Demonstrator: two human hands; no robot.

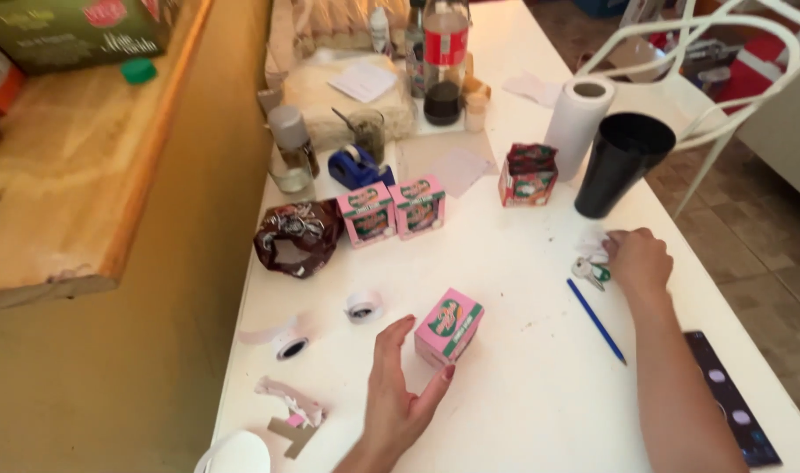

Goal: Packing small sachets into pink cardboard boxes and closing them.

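Head view is showing four small pink boxes on the white table [523, 368]: two standing side by side at eleven o'clock [366, 213] [418, 205], an opened one [528, 174] at one o'clock, and a fourth pink box [449, 326] lying at centre. Left hand [398, 390] is resting with fingers spread wide, fingertips touching that centre box. One blue pencil [596, 321] is lying at three o'clock. Right hand [638, 259] is curling narrowly over one set of keys [590, 271], beside one black cup [621, 163].
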